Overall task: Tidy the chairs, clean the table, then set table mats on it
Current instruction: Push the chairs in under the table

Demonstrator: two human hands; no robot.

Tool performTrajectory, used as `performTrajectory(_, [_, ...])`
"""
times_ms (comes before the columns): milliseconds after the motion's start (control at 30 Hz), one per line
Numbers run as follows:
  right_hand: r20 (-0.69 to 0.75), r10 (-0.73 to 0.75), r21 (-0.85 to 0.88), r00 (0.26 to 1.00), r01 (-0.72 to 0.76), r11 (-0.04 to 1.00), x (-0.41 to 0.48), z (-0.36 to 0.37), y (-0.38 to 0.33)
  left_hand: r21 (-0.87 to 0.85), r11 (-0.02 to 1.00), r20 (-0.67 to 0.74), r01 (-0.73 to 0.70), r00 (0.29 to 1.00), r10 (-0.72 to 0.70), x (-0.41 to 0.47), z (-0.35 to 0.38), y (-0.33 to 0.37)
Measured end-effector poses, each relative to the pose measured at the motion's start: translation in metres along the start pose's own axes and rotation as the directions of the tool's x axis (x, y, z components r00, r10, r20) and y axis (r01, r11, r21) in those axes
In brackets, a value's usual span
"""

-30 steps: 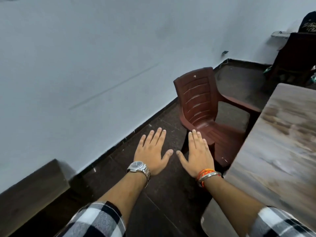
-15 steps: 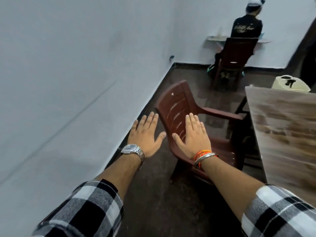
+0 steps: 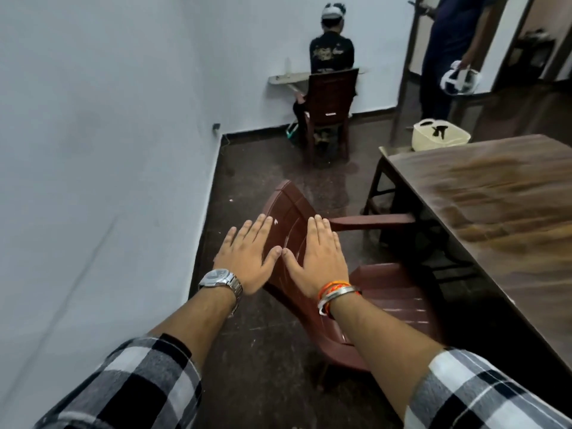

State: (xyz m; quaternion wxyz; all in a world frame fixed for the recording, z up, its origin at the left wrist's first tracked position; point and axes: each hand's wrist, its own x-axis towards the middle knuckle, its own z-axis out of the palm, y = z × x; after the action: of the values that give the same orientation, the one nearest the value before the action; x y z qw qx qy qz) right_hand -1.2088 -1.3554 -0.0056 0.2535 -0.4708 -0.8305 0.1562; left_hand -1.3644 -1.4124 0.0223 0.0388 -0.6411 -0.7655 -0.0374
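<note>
A brown plastic armchair [image 3: 387, 292] stands beside the wooden table [image 3: 501, 218], its seat turned toward the table and its far armrest reaching under the table edge. My left hand [image 3: 247, 255] and my right hand [image 3: 318, 258] are held flat, palms down, fingers spread, side by side over the chair's backrest. Neither hand holds anything. I cannot tell whether the palms touch the backrest. My left wrist has a metal watch, my right wrist orange and silver bands.
A white wall [image 3: 108, 181] runs along the left. A person sits on a second brown chair [image 3: 329, 97] at a wall shelf at the back. Another person [image 3: 448, 51] stands by the doorway. A cream basket [image 3: 439, 134] sits beyond the table's far corner.
My view has swung right and up, bringing the far room and the people into sight. My hands have come closer together and now hover over the chair's backrest.
</note>
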Motion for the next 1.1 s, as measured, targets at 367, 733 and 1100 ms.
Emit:
performTrajectory(367, [-0.076,0.265,-0.090,0.961,-0.271,0.958,0.088,0.054,-0.004,-0.011,0.932,0.052,-0.363,0.930,0.363,0.153,0.039,-0.075])
performTrajectory(733, [-0.123,0.706,-0.091,0.698,-0.716,0.692,0.127,0.146,-0.080,-0.118,0.573,0.174,-0.811,0.551,0.816,0.264,0.110,-0.112])
performTrajectory(1100, [-0.261,0.891,-0.055,0.372,-0.927,0.371,0.126,0.174,-0.102,-0.211,0.368,0.071,-0.905,0.361,0.930,0.269,0.128,-0.094])
